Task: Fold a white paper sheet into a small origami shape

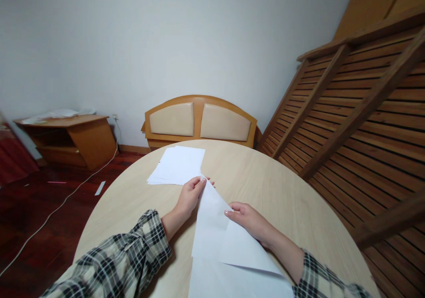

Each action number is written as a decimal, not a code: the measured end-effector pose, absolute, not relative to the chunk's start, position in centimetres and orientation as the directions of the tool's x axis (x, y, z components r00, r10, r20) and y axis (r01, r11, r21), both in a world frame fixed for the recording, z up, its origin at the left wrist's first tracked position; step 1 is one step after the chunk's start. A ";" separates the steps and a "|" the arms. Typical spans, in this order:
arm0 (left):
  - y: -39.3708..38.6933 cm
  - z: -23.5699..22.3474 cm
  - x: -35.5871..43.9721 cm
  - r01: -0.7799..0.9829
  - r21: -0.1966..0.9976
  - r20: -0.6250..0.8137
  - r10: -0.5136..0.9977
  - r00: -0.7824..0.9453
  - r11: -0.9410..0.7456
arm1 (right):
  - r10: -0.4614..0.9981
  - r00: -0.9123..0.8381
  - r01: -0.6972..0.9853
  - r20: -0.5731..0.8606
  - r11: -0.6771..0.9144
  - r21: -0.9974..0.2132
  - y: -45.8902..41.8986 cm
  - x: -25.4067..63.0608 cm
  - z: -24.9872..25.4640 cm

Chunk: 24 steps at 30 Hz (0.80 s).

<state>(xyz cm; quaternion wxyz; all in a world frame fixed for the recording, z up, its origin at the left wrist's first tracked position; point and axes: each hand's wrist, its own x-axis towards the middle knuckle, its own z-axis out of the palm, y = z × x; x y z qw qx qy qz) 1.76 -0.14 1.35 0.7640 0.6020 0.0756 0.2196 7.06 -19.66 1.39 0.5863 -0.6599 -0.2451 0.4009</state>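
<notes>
A white sheet of paper (pixel 215 236) lies on the round light-wood table (pixel 285 200) in front of me, partly folded over into a pointed flap. My left hand (pixel 191 196) pinches the far tip of that flap, fingers closed on it. My right hand (pixel 249 220) lies flat on the folded sheet, fingers stretched out and pressing it down. Both sleeves are plaid. More white paper (pixel 239 282) lies under the folded sheet near the table's front edge.
A stack of white sheets (pixel 177 165) rests at the table's far side. Behind the table stands a padded wooden headboard (pixel 199 121). A slatted wooden bed frame (pixel 358 112) leans at the right. A low wooden cabinet (pixel 69 138) and a white cable (pixel 59 207) are on the left.
</notes>
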 end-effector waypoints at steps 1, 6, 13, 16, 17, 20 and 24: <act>-0.2 1.4 1.7 -0.242 0.955 0.148 0.428 0.892 0.172 | 0.791 0.560 -0.152 -0.247 -0.195 -0.969 -19.7 7.0 1.4; -0.2 1.4 1.6 -0.251 0.956 0.166 0.425 0.890 0.151 | 0.778 0.564 -0.186 -0.276 -0.207 -0.961 -19.7 6.9 1.6; 0.0 1.3 1.8 -0.276 0.959 0.219 0.444 0.869 0.068 | 0.760 0.590 -0.138 -0.272 -0.237 -0.962 -19.4 6.9 1.3; 0.0 1.2 1.7 -0.280 0.959 0.231 0.453 0.861 0.045 | 0.747 0.610 -0.106 -0.263 -0.252 -0.962 -19.2 6.9 1.2; 0.0 1.2 1.7 -0.282 0.958 0.231 0.451 0.862 0.049 | 0.743 0.615 -0.099 -0.264 -0.259 -0.961 -19.2 6.9 1.2; -0.1 1.1 1.6 -0.290 0.954 0.231 0.438 0.869 0.072 | 0.741 0.614 -0.092 -0.272 -0.275 -0.957 -19.2 6.9 1.4; -0.1 1.1 1.7 -0.290 0.952 0.226 0.421 0.878 0.094 | 0.770 0.577 -0.108 -0.272 -0.258 -0.960 -19.4 6.7 1.9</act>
